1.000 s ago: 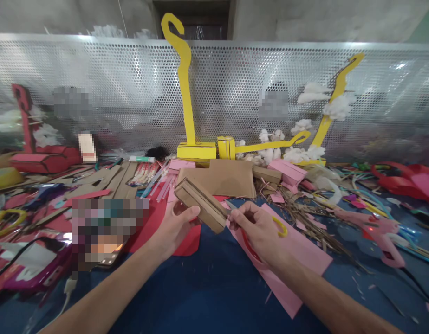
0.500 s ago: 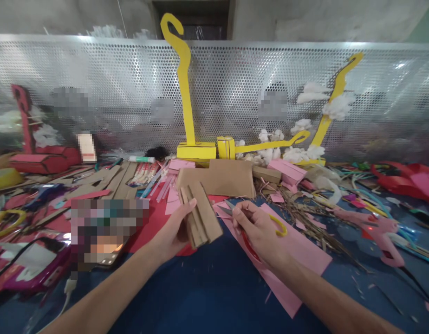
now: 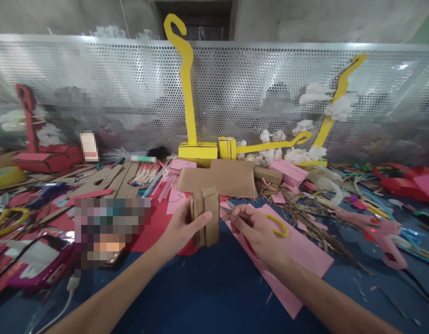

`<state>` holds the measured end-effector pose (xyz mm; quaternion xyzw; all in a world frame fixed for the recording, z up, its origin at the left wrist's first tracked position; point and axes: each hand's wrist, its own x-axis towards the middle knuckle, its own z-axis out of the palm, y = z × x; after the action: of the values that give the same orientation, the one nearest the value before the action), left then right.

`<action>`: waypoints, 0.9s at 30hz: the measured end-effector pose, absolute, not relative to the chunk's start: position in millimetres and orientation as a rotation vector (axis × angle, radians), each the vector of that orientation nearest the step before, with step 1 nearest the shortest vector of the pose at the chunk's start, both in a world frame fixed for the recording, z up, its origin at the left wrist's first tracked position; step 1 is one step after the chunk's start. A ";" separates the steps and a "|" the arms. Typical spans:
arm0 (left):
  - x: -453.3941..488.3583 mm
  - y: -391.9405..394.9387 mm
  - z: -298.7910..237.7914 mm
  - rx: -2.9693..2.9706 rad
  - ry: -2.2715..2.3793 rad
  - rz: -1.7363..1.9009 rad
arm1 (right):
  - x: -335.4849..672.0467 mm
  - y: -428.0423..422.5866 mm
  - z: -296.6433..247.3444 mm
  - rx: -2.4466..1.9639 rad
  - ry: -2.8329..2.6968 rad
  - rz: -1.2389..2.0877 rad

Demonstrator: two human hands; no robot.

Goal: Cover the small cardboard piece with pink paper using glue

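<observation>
My left hand (image 3: pixel 181 228) grips a small brown cardboard block (image 3: pixel 208 214) and holds it upright, end-on to me, just above the blue table (image 3: pixel 207 297). My right hand (image 3: pixel 256 229) is closed round a pair of scissors (image 3: pixel 273 221) with one yellow and one red handle loop. The blades point left and their tips lie just right of the block, at its upper edge. Under the right hand lies a pink paper sheet (image 3: pixel 298 260).
A flat brown cardboard piece (image 3: pixel 228 178) lies behind the block, with yellow hook-shaped models (image 3: pixel 188 93) and cotton tufts against a perforated metal screen (image 3: pixel 96 88). Pink hot-glue gun (image 3: pixel 381 232) at right, phone and cables at left, red paper (image 3: pixel 155 222), scraps everywhere.
My left hand has turned the cardboard block from lying slantwise to standing upright, end toward me. The right hand with the scissors has stayed close beside it.
</observation>
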<state>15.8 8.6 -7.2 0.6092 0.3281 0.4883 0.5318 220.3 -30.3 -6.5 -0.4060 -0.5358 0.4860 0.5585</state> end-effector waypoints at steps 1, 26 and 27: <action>15.7 9.4 -8.2 1.487 0.761 1.174 | 220.0 -30.8 -5.4 -0.956 -1.264 1.144; 11.0 2.5 -5.0 1.814 0.618 1.201 | 217.0 -48.7 1.4 -0.888 -1.633 0.751; 10.9 2.0 -5.0 1.821 0.610 1.195 | 216.7 -48.8 2.6 -0.886 -1.640 0.741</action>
<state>10.9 2.0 -5.0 0.7284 0.2441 0.4780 0.4259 216.7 -48.8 2.6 -0.3725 -0.6892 0.3114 0.5379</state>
